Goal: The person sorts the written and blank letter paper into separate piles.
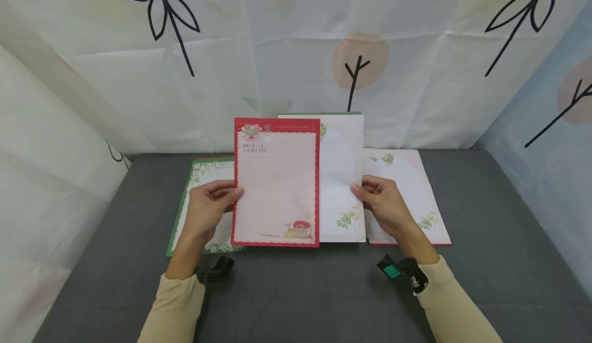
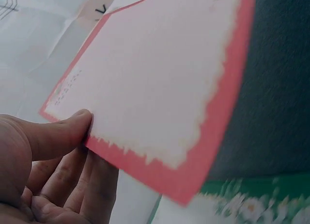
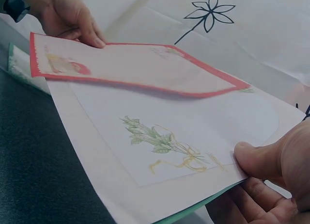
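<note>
My left hand [image 1: 210, 204] pinches the left edge of a red-bordered sheet of letter paper [image 1: 277, 188], thumb on its front, fingers behind. That sheet is raised and printed with flowers at top left and a small picture at bottom right. Partly behind it stands a white sheet [image 1: 341, 178] with a green leafy sprig; a green edge shows under it in the right wrist view. My right hand [image 1: 381, 199] pinches this white paper at its right edge, thumb in front. In the right wrist view the red-bordered sheet [image 3: 131, 66] overlaps the white one [image 3: 111, 136].
A green-bordered sheet [image 1: 182, 219] with white flowers lies on the grey table [image 1: 296, 296] at left. On the right lies another white sheet [image 1: 407, 178] with sprigs and a red lower edge. A printed cloth [image 1: 287, 39] hangs behind the table.
</note>
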`<control>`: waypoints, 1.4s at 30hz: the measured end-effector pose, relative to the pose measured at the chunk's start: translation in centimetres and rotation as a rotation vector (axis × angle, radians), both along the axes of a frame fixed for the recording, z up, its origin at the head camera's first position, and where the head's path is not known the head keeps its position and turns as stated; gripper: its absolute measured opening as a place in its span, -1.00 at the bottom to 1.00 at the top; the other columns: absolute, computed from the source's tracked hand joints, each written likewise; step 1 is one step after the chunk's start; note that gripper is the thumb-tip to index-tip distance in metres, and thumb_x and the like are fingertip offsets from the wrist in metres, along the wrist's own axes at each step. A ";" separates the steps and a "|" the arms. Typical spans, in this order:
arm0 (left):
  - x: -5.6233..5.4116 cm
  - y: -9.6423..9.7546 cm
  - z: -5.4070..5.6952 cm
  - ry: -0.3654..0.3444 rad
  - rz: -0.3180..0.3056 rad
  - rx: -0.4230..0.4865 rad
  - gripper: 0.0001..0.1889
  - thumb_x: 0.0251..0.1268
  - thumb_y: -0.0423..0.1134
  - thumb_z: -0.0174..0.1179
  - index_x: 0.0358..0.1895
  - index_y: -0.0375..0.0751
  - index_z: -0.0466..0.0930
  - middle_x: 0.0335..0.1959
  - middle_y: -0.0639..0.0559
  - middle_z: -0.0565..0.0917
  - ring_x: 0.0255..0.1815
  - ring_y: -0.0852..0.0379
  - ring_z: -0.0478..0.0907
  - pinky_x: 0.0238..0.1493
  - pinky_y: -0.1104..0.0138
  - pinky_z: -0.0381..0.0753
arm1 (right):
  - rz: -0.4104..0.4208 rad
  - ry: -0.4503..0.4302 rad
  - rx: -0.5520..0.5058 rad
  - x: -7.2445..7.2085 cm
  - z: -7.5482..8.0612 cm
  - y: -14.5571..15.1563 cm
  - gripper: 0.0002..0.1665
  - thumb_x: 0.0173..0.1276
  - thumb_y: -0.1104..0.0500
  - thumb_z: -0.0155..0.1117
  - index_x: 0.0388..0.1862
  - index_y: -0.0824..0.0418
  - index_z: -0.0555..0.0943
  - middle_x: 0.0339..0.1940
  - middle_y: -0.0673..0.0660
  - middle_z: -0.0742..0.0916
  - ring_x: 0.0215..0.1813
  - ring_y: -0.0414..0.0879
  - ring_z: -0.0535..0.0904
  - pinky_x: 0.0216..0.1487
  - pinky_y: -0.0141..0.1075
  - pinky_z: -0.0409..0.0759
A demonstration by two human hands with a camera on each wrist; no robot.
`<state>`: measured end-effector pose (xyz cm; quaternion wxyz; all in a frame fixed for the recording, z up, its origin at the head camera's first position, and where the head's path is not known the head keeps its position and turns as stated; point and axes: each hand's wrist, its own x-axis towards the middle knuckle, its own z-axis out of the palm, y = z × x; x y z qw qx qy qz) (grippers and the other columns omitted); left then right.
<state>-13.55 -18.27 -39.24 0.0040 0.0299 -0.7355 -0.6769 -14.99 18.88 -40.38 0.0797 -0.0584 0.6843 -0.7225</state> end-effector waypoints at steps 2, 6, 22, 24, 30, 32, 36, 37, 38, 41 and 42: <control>0.0 -0.8 0.2 -0.004 0.019 -0.013 -0.60 0.38 -0.41 0.31 0.18 -0.62 0.52 -0.39 0.26 0.75 -0.28 0.32 0.72 -0.20 0.37 0.73 | -0.007 -0.005 0.004 0.0 0.1 0.1 -0.59 0.54 0.36 0.17 0.19 0.68 0.46 -0.29 -0.03 0.80 -0.22 -0.19 0.70 -0.21 -0.36 0.66; 0.1 -2.5 0.5 -0.016 0.048 -0.026 -0.56 0.40 -0.37 0.31 0.21 -0.63 0.49 -0.36 0.30 0.74 -0.26 0.36 0.71 -0.22 0.40 0.71 | -0.015 -0.012 0.001 0.0 0.3 0.1 -0.59 0.54 0.36 0.17 0.19 0.69 0.45 -0.29 -0.04 0.80 -0.21 -0.20 0.70 -0.20 -0.36 0.66; 0.4 -7.7 0.3 -0.071 0.254 -0.045 -0.68 0.34 -0.32 0.38 0.09 -0.37 0.64 -0.36 0.28 0.74 -0.35 0.35 0.68 -0.34 0.49 0.66 | -0.015 -0.012 0.000 0.1 0.4 0.3 -0.57 0.53 0.37 0.17 0.21 0.70 0.43 -0.27 -0.05 0.80 -0.20 -0.21 0.70 -0.20 -0.37 0.66; 0.5 -8.3 0.2 -0.083 0.268 -0.107 -0.60 0.34 -0.29 0.38 0.15 -0.45 0.60 -0.36 0.31 0.73 -0.35 0.34 0.66 -0.32 0.51 0.65 | -0.016 -0.013 0.003 0.0 0.4 0.3 -0.57 0.53 0.37 0.17 0.22 0.70 0.43 -0.27 -0.05 0.80 -0.20 -0.21 0.71 -0.20 -0.37 0.66; 0.7 -9.4 -0.2 -0.144 0.311 -0.292 -0.51 0.39 -0.21 0.34 0.25 -0.48 0.55 -0.38 0.37 0.68 -0.34 0.34 0.61 -0.28 0.54 0.61 | -0.016 -0.020 0.008 0.0 0.5 0.3 -0.55 0.54 0.37 0.17 0.24 0.69 0.42 -0.26 -0.06 0.81 -0.19 -0.21 0.71 -0.19 -0.37 0.67; 0.6 -9.7 -0.3 -0.172 0.325 -0.339 -0.53 0.40 -0.21 0.33 0.25 -0.45 0.56 -0.35 0.32 0.70 -0.35 0.34 0.60 -0.30 0.53 0.60 | -0.014 -0.018 0.006 0.0 0.5 0.3 -0.56 0.54 0.36 0.17 0.23 0.70 0.43 -0.26 -0.06 0.81 -0.19 -0.21 0.71 -0.19 -0.37 0.67; 0.6 -10.0 -0.5 -0.206 0.330 -0.418 -0.56 0.41 -0.24 0.32 0.24 -0.43 0.58 -0.25 0.11 0.74 -0.36 0.35 0.58 -0.33 0.51 0.60 | -0.012 -0.012 0.008 0.1 0.5 0.3 -0.57 0.54 0.36 0.18 0.20 0.70 0.44 -0.28 -0.06 0.81 -0.20 -0.21 0.71 -0.20 -0.37 0.66; 0.6 -10.0 -0.6 -0.207 0.327 -0.433 -0.57 0.41 -0.25 0.32 0.23 -0.44 0.59 -0.23 0.05 0.75 -0.36 0.36 0.58 -0.34 0.51 0.59 | -0.012 -0.012 0.009 0.1 0.5 0.3 -0.57 0.54 0.36 0.18 0.20 0.70 0.44 -0.28 -0.05 0.80 -0.21 -0.21 0.71 -0.20 -0.37 0.66; 0.6 -10.1 -0.6 -0.209 0.325 -0.445 -0.58 0.41 -0.26 0.31 0.22 -0.45 0.59 -0.21 0.00 0.76 -0.37 0.36 0.57 -0.35 0.51 0.59 | -0.011 -0.011 0.010 0.1 0.5 0.3 -0.57 0.54 0.36 0.18 0.20 0.69 0.44 -0.28 -0.06 0.80 -0.21 -0.21 0.70 -0.21 -0.37 0.66; 0.7 -10.2 -0.7 -0.206 0.316 -0.474 -0.59 0.40 -0.29 0.32 0.20 -0.48 0.60 -0.17 -0.11 0.77 -0.39 0.39 0.56 -0.38 0.52 0.57 | -0.011 -0.012 0.011 0.1 0.5 0.3 -0.57 0.53 0.36 0.18 0.20 0.69 0.45 -0.29 -0.06 0.80 -0.21 -0.21 0.70 -0.21 -0.38 0.65; 0.8 -10.3 -0.8 -0.206 0.312 -0.479 -0.60 0.40 -0.30 0.32 0.19 -0.49 0.60 -0.18 -0.12 0.77 -0.40 0.41 0.56 -0.39 0.52 0.56 | -0.011 -0.014 0.011 0.1 0.5 0.3 -0.57 0.53 0.36 0.18 0.20 0.69 0.44 -0.29 -0.06 0.80 -0.21 -0.21 0.70 -0.21 -0.38 0.65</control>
